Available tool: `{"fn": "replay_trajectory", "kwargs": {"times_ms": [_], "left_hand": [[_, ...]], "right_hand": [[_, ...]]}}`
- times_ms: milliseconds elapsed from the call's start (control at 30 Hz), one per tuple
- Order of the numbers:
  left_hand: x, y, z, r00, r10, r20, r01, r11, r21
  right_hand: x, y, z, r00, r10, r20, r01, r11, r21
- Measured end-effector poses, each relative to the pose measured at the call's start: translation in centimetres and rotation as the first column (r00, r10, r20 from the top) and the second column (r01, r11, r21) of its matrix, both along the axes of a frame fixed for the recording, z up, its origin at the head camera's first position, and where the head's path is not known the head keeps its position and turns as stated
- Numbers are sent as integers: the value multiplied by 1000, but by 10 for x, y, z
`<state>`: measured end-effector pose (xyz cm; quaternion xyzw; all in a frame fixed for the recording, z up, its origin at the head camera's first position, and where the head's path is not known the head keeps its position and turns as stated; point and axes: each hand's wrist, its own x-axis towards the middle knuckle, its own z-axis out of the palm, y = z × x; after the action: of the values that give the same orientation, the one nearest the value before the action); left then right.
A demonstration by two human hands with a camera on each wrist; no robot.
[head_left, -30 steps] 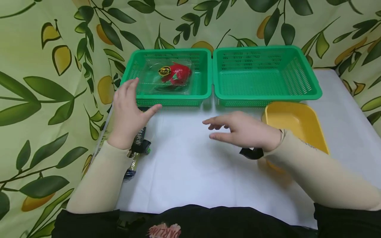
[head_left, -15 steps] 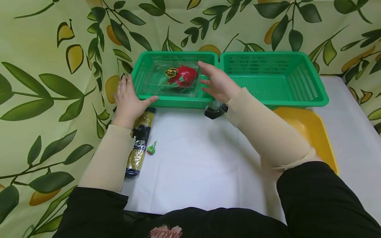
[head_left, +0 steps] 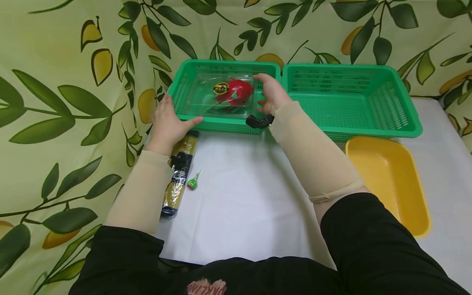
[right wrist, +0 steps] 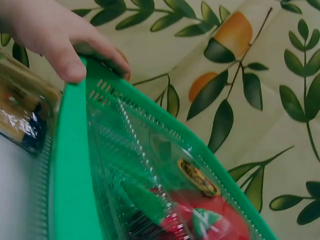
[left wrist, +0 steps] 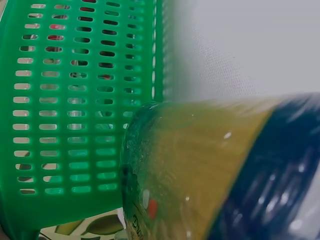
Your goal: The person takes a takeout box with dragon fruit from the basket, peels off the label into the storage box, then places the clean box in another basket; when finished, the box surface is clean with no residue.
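My left hand (head_left: 166, 125) is at the left end of the left green basket (head_left: 221, 121). Its fingers lie along the outside and its thumb touches the rim, as the right wrist view shows. My right hand (head_left: 274, 92) reaches over the basket's right end, its fingers spread and slightly bent beside a clear plastic box (head_left: 203, 92). Whether they touch the box, I cannot tell. Inside the box sits a shiny red item (head_left: 236, 92) with a green patch; a round yellow-and-black sticker (head_left: 221, 88) is on the lid.
A second green basket (head_left: 328, 104) adjoins on the right. In front of it stands a yellow tray (head_left: 391, 180). A long plastic-wrapped gold-and-navy package (head_left: 171, 196) lies below my left hand, beside a green lollipop (head_left: 193, 183). Leaf-patterned cloth (head_left: 236, 24) hangs behind.
My right hand has moved from above the middle of the table, forward and left, to the left basket's right end. The left hand stays at that basket's left end. The head view has shifted slightly.
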<state>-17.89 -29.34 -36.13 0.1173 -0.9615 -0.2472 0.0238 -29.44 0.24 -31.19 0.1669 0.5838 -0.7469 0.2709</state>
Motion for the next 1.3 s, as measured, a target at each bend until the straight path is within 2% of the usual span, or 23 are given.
{"fn": "replay_trajectory", "kwargs": {"times_ms": [267, 467, 667, 867, 1100, 1300], "left_hand": [[-2, -1, -4, 1000, 8, -16, -9, 1000, -14], [-4, 2, -7, 1000, 3, -19, -3, 1000, -25], [-3, 2, -6, 1000, 6, -16, -7, 999, -37], [-2, 1, -5, 1000, 11, -8, -11, 999, -35], [-3, 0, -6, 1000, 7, -10, -7, 1000, -26], [-3, 0, -7, 1000, 5, -16, -5, 1000, -20]], "right_hand": [[-13, -9, -4, 995, 89, 50, -91, 994, 55], [-12, -10, -5, 989, 147, 32, -150, 973, 177], [-10, -12, -7, 984, 173, 48, -179, 956, 231], [-12, -13, -10, 985, 160, 64, -168, 974, 151], [-13, -14, -14, 984, 177, 32, -179, 980, 89], [-12, -14, -15, 980, 196, 29, -197, 976, 97]]}}
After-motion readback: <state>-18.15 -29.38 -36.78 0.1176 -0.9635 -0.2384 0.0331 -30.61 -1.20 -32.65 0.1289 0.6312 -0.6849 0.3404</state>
